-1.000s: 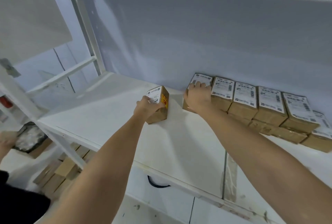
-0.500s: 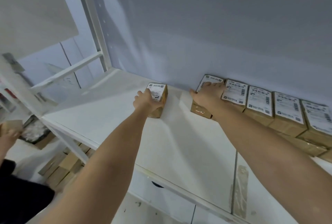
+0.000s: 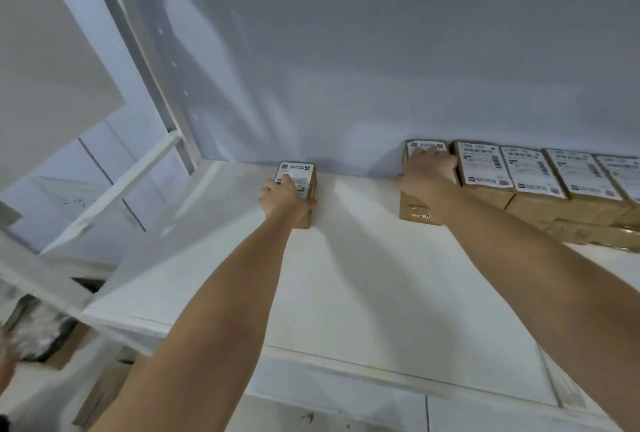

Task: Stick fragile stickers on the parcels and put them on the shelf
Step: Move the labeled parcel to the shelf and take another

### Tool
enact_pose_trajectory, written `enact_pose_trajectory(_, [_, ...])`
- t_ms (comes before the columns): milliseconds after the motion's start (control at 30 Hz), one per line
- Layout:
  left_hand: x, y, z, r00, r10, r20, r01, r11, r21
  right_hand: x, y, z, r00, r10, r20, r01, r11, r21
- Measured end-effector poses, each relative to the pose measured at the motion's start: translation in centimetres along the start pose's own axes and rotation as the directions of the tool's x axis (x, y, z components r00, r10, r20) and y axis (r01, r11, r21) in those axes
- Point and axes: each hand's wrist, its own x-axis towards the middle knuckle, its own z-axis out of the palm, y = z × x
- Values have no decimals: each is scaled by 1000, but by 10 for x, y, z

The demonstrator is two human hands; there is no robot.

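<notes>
The left hand (image 3: 284, 193) is gripping a small parcel (image 3: 298, 182) standing against the shelf's (image 3: 363, 286) back wall; the right hand (image 3: 427, 173) is lying flat on the row's end parcel (image 3: 417, 204).

On the shelf (image 3: 363, 293), one lone parcel (image 3: 300, 178) sits against the back wall (image 3: 346, 67), well left of the parcel row (image 3: 536, 182).

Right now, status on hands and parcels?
Left hand grips lone brown cardboard parcel at white shelf back. Right hand rests on row's end parcel. Gap between them bare.
</notes>
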Motion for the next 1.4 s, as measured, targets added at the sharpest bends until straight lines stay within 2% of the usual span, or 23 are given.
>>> enact_pose_trajectory(133, [15, -4, -1, 998, 52, 32, -52, 999, 7, -3, 2, 8, 997, 57, -56, -52, 994, 93])
enact_pose_trajectory(267, [27, 0, 2, 990, 113, 83, -111, 994, -24, -3, 1, 10, 994, 103, -46, -95, 986, 138])
enact_pose_trajectory(533, [45, 7, 4, 983, 127, 131, -124, 992, -30, 1, 2, 10, 991, 136, -16, -132, 979, 157])
enact_pose_trajectory(700, [56, 7, 4, 982, 144, 122, -141, 989, -33, 1, 5, 8, 985, 165, -55, -150, 964, 218])
enact_pose_trajectory(900, [59, 12, 8, 985, 151, 85, -151, 989, -8, 1, 8, 9, 967, 233, -104, -167, 886, 432])
enact_pose_trajectory(1000, [56, 18, 9, 986, 159, 51, -163, 981, 106, 0, 11, 11, 949, 273, -159, -151, 834, 531])
enact_pose_trajectory(1067, [50, 26, 8, 967, 249, -46, -236, 953, 192, 0, 14, 14, 933, 299, -202, -128, 798, 589])
enact_pose_trajectory(1133, [40, 42, 3, 899, 407, -161, -372, 905, 208, 0, 16, 18, 910, 312, -275, -77, 777, 625])
enact_pose_trajectory(1200, [26, 63, -1, 825, 526, -209, -518, 850, 94, -3, 15, 22, 878, 308, -366, 6, 757, 653])
enact_pose_trajectory(1267, [8, 88, -5, 817, 555, -155, -575, 799, -176, -10, 12, 26, 840, 319, -439, 98, 707, 701])
enact_pose_trajectory(1333, [-10, 113, -8, 857, 514, 17, -430, 734, -526, -20, 9, 27, 811, 349, -469, 177, 618, 766])
enact_pose_trajectory(1400, [-25, 130, -10, 864, 482, 146, -240, 648, -723, -30, 7, 26, 817, 343, -463, 220, 557, 801])
